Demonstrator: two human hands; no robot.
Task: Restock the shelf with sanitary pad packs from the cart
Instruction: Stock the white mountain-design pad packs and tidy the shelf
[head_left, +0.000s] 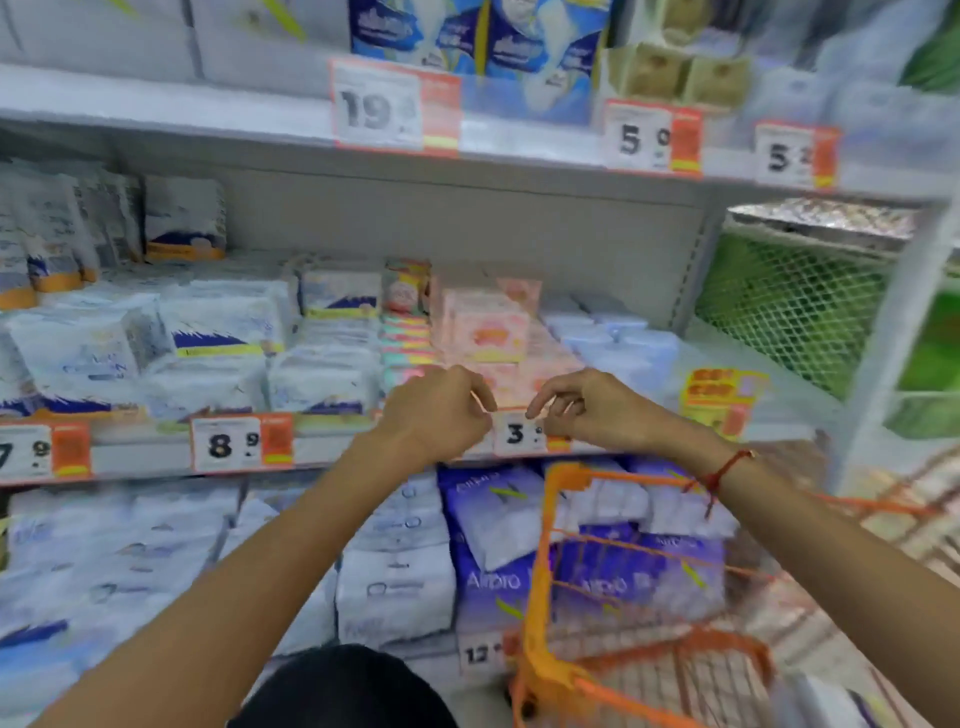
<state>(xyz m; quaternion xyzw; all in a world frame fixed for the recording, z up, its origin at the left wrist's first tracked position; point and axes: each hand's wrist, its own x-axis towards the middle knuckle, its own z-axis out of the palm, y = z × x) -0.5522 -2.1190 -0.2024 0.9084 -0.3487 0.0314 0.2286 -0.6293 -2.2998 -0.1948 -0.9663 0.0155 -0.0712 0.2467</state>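
At the front edge of the middle shelf (332, 452), both hands hover just in front of the pink sanitary pad packs (485, 327), on either side of the price tag marked 3 (517, 434). The left hand (441, 410) has its fingers curled loosely inward; the blur hides whether they pinch anything. The right hand (587, 408) also has bent fingers, tips pointing down toward the tag, with nothing plainly held; a red string bracelet (719, 470) circles its wrist. The pink packs are stacked in a column running from the shelf's front edge toward its back wall, between white-and-blue packs (223, 332) to the left and pale blue packs (613, 338) to the right. The orange wire cart (540, 566) stands at the lower right, below the right forearm, in front of purple packs (493, 525) on the shelf beneath.
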